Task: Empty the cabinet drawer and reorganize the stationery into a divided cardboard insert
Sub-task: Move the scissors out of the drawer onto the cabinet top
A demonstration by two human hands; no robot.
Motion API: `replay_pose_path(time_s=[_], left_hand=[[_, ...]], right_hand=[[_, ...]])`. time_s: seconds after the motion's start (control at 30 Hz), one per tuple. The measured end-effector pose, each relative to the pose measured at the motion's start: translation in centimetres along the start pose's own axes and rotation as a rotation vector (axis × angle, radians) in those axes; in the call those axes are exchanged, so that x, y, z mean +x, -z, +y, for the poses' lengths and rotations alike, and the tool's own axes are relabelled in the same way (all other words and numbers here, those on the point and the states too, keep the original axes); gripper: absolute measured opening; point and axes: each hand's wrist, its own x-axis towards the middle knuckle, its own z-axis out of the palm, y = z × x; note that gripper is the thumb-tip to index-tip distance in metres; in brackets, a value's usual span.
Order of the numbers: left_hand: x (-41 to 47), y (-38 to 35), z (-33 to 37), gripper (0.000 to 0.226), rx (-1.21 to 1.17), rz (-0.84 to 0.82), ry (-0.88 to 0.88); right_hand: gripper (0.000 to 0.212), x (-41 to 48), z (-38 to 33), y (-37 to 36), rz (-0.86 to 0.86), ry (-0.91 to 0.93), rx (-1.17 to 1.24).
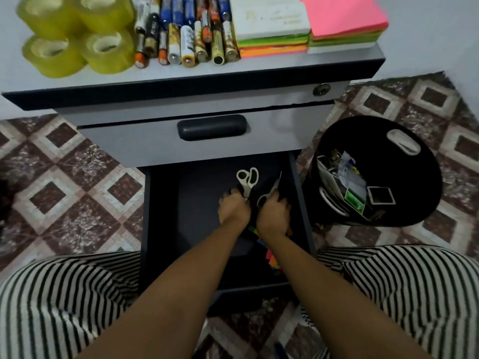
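Both of my hands reach into the open lower drawer (166,216) of a grey cabinet. My left hand (233,207) grips a pair of white-handled scissors (247,178) by the blades, handles pointing away. My right hand (273,213) holds a second pair of scissors (272,190), its blade tip pointing up and away. Coloured sticky flags (269,255) lie in the drawer under my right forearm. On the cabinet top sit yellow tape rolls (75,35), several batteries (186,32) and stacks of coloured sticky notes (305,24).
A black bin (388,141) with paper scraps and small boxes stands on the patterned tile floor right of the drawer. The closed upper drawer with a dark handle (211,126) overhangs the open one. My striped knees flank the drawer.
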Motion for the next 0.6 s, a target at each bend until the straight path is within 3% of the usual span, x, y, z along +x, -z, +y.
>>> replay_pose_path(time_s=[0.27,0.37,0.47,0.6], left_hand=[[0.9,-0.2,-0.1,0.026,-0.064,-0.032,0.027],[0.9,0.5,-0.1,0.023,-0.139,-0.117,0.028],[0.6,1.1,-0.6,0.022,-0.188,-0.138,-0.004],[0.2,1.7,-1.4,0.013,-0.39,-0.123,0.012]], right_hand=[[0.039,1.3,-0.6,0.1,-0.095,-0.029,0.158],[0.025,1.9,-0.9,0.2,-0.136,-0.118,0.415],[0.026,1.3,-1.2,1.2,-0.18,-0.232,0.699],[0.018,0.3,-1.5,2.5,-0.165,-0.232,0.809]])
